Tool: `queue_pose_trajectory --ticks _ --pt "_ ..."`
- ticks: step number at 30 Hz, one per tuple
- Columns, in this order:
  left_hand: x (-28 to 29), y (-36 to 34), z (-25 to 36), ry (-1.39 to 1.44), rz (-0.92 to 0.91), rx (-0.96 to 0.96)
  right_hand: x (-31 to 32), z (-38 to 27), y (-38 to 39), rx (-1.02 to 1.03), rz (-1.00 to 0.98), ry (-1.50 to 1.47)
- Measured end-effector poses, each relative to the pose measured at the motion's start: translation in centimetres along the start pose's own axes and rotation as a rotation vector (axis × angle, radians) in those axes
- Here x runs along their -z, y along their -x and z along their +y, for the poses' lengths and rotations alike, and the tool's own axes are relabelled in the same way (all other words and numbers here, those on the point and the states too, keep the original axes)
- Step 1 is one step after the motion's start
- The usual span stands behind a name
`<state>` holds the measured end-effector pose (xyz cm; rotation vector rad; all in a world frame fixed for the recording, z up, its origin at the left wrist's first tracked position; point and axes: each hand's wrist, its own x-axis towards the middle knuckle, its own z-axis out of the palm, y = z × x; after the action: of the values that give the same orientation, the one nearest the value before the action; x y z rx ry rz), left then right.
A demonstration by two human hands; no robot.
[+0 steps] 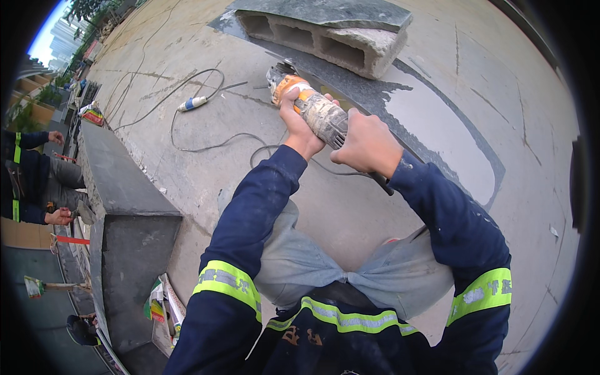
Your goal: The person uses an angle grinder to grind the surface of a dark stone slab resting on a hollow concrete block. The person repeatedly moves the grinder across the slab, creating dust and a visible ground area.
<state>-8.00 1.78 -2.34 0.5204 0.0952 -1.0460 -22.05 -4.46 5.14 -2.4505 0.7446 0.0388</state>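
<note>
My left hand (299,128) is closed round the front part of an orange angle grinder (319,120), worn and coated in grey dust, its head pointing away from me. My right hand (369,140) grips the grinder's rear end, where a dark cord leaves downward. Just beyond and under the tool lies a long dark grey stone slab (484,162) with a large pale patch on its surface. At its far end a broken hollow concrete block (378,59) carries another dark slab (350,14) on top.
A white-and-blue connector (190,104) and looping cables lie on the concrete ground (212,175). Grey stone panels (134,175) border my left, with bags (164,303) nearby. Further left, co-workers in dark sleeves (28,212) are at work; plants and distant buildings stand behind.
</note>
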Motion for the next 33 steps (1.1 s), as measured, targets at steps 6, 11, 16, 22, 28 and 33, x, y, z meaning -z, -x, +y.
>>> queue_pose_trajectory --ticks 6,11,16,22,28,33 --pt "-0.2 0.7 -0.7 -0.014 -0.002 -0.003 0.1 0.3 1.0 0.009 0.02 0.014" --pt "-0.7 1.5 -1.2 -0.005 0.009 0.008 0.8 -0.1 1.9 -0.016 -0.007 0.038" --pt "-0.8 1.8 -1.6 0.006 -0.009 0.036 1.0 0.0 2.5 -0.04 -0.011 0.039" --pt "-0.9 2.2 -1.9 -0.02 0.001 0.023 1.0 0.3 2.9 -0.037 -0.003 0.045" --pt "-0.8 2.3 -2.2 -0.031 0.006 0.035 1.0 0.4 3.2 -0.04 -0.006 0.041" --pt "-0.8 2.5 -2.3 -0.042 -0.007 0.047 1.0 0.5 3.6 -0.044 -0.006 0.012"
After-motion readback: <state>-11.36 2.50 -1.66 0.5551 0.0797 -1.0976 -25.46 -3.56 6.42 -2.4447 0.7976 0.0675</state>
